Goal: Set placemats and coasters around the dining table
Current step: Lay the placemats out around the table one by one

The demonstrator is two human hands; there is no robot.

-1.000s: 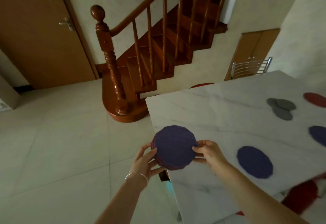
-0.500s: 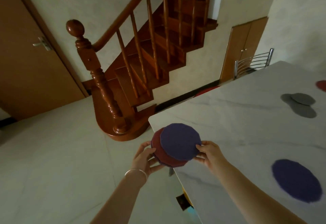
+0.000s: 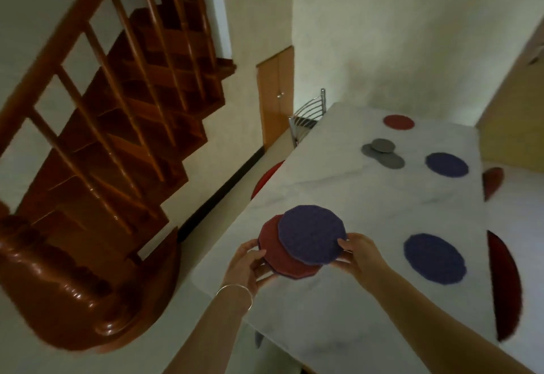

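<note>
While the left hand [image 3: 245, 263] is gripping a stack of round placemats [image 3: 282, 251] over the marble table's [image 3: 338, 309] near corner, the right hand [image 3: 357, 253] is pinching the offset top purple placemat [image 3: 312, 233].

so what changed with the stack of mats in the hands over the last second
The right hand has slid the top purple round felt mat sideways off the stack, uncovering the red round felt mat beneath. The left hand still grips the stack's edge. The mats on the white marble table lie as before.
</note>
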